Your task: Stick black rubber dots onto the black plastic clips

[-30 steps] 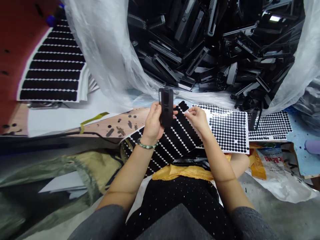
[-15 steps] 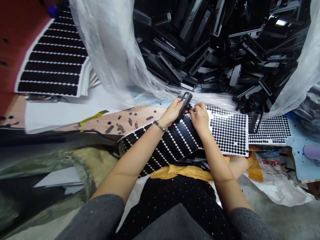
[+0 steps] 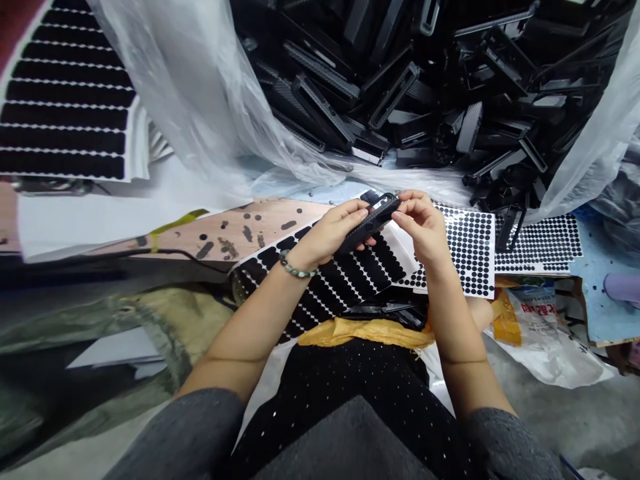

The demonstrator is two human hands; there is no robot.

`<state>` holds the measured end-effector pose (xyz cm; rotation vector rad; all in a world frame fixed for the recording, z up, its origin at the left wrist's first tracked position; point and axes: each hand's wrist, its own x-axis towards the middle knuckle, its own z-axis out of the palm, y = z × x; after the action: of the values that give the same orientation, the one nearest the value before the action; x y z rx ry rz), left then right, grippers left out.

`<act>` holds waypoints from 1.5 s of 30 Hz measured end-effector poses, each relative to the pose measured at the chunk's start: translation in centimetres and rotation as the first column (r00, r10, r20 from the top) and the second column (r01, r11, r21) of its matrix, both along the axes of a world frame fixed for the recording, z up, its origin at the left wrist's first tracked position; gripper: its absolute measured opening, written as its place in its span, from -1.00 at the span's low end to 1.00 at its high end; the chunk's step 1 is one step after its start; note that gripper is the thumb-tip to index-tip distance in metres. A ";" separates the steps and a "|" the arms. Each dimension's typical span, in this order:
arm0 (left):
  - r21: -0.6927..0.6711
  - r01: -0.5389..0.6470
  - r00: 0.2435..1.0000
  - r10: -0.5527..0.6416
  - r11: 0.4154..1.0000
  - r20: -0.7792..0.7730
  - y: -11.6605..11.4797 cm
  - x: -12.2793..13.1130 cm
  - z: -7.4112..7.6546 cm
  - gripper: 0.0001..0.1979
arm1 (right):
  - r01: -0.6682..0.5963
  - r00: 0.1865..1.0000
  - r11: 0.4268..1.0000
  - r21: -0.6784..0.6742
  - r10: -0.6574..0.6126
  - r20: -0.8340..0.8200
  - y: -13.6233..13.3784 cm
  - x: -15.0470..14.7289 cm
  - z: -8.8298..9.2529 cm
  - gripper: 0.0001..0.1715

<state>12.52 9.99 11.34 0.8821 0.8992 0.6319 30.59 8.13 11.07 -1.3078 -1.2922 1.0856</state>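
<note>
— Where's the piece right now?

— Up off the lap, between both hands. The left hand is wrapped round the black plastic part, fingers curled over its lower stretch. That's a firm grasp.

— And the other hand?

— The right hand meets it at the far tip, fingertips pinched against the upper end. Whether anything tiny sits between those fingertips, I can't tell from here.

— How does the part lie?

— Slanted. Its long axis runs from low in the left palm, up and away toward the right fingers, so the top end points rightward and away from the body. The left hand carries most of the length; the right touches only the end.

— What's beneath them?

— Directly under both hands, a sheet of black oval pads. Just right of the right hand there's a sheet of small black dots, with a second dot sheet further out that way.

— And beyond?

— Past the fingertips, a clear plastic bag slumps open, heaped with black parts. Well off to the left of the left hand is a stack of pad sheets. On the near side of the hands, a yellow cloth lies across the lap. There's a beaded bracelet on the left wrist.
</note>
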 end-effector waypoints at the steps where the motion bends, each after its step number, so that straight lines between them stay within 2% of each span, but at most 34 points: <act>1: 0.013 0.003 1.000 -0.003 1.000 -0.002 0.0 0.0 0.0 -0.82 | -0.007 1.000 1.000 0.003 0.007 0.027 -0.1 0.0 0.1 -0.62; 10: 0.101 -0.008 0.998 0.014 0.995 -0.066 -0.7 0.1 0.0 -0.80 | 0.015 0.957 1.000 0.024 -0.021 0.290 -0.8 -0.1 0.9 -0.80; 14: 0.195 -0.009 0.995 0.028 0.981 -0.096 -1.4 0.3 0.1 -0.76 | 0.046 0.912 0.994 0.102 -0.084 0.403 -1.4 -0.5 0.9 -0.85; 19: 0.166 -0.037 0.997 0.048 0.985 -0.061 -2.2 0.5 0.0 -0.77 | 0.138 0.838 0.973 0.185 -0.214 0.501 -2.4 -1.0 1.1 -0.77; 22: 0.097 -0.076 0.997 0.075 0.992 0.021 -2.5 0.6 -0.3 -0.73 | 0.187 0.870 0.971 0.147 -0.234 0.435 -2.6 -0.9 0.9 -0.43; 25: 0.055 -0.096 0.993 0.092 0.994 0.071 -2.8 0.5 -0.6 -0.65 | 0.121 0.963 0.993 0.010 -0.119 0.243 -2.5 -0.9 0.1 -0.21; 28: 0.093 -0.069 0.997 0.065 0.993 0.047 -3.1 0.6 -0.9 -0.63 | 0.056 0.997 0.996 -0.071 -0.052 0.059 -2.3 -1.0 -0.5 -0.31; 31: 0.217 0.025 1.000 -0.024 0.976 -0.003 -3.0 0.6 -1.1 -0.69 | 0.094 0.995 0.992 -0.086 -0.098 -0.035 -2.7 -0.5 -0.4 -0.52; 33: 0.352 0.116 0.992 -0.091 0.929 -0.087 -2.0 0.4 -1.1 -0.75 | 0.096 0.994 0.989 -0.116 -0.101 -0.037 -3.3 0.3 0.1 -0.58; 34: 0.424 0.141 0.985 -0.083 0.895 -0.153 -1.1 0.2 -1.1 -0.78 | 0.061 0.998 0.988 -0.141 -0.064 -0.012 -3.6 0.9 0.3 -0.60; 36: 0.560 0.108 0.953 0.075 0.822 -0.294 1.4 -0.3 -0.9 -0.81 | -0.072 0.991 0.979 -0.189 0.092 0.100 -4.3 2.0 0.6 -0.65; 38: 0.680 -0.001 0.865 0.342 0.733 -0.367 4.6 -1.0 -0.7 -0.82 | -0.145 0.951 0.968 -0.206 0.194 0.243 -4.7 3.0 0.6 -0.70; 39: 0.726 -0.050 0.810 0.453 0.686 -0.372 6.2 -1.2 -0.5 -0.81 | -0.132 0.933 0.972 -0.195 0.189 0.308 -4.7 3.3 0.4 -0.71; 41: 0.785 -0.074 0.754 0.550 0.615 -0.360 9.1 -1.6 -0.3 -0.70 | -0.028 0.905 0.990 -0.138 0.084 0.418 -4.1 3.6 -0.1 -0.73; 43: 0.813 0.000 0.752 0.536 0.582 -0.383 11.0 -1.6 0.1 -0.65 | 0.091 0.857 0.993 -0.074 -0.040 0.514 -2.9 3.6 -0.9 -0.76; 45: 0.821 0.100 0.752 0.498 0.562 -0.432 12.0 -1.5 0.5 -0.74 | 0.158 0.787 0.986 -0.045 -0.098 0.609 -1.4 3.3 -1.7 -0.80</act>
<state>11.06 22.02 11.86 1.9475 1.3707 1.0336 33.85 6.71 9.40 -1.8860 -1.5928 0.6435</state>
